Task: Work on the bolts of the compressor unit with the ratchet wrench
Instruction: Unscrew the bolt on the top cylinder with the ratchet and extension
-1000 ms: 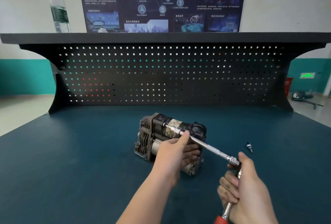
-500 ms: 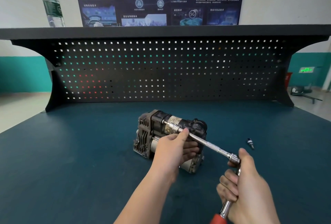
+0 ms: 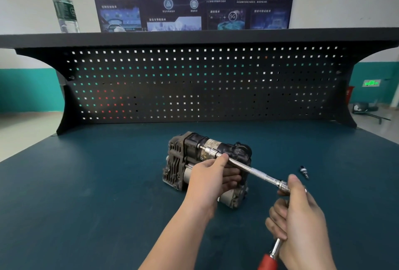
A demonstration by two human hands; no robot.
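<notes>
Steel ratchet wrench (image 3: 250, 169) in both hands.

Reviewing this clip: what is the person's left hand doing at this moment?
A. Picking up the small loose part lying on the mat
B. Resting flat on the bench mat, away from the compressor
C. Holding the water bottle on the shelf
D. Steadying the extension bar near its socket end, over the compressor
D: the left hand has its thumb on the extension bar just behind the socket, over the compressor unit, while the right hand grips the ratchet wrench.
</notes>
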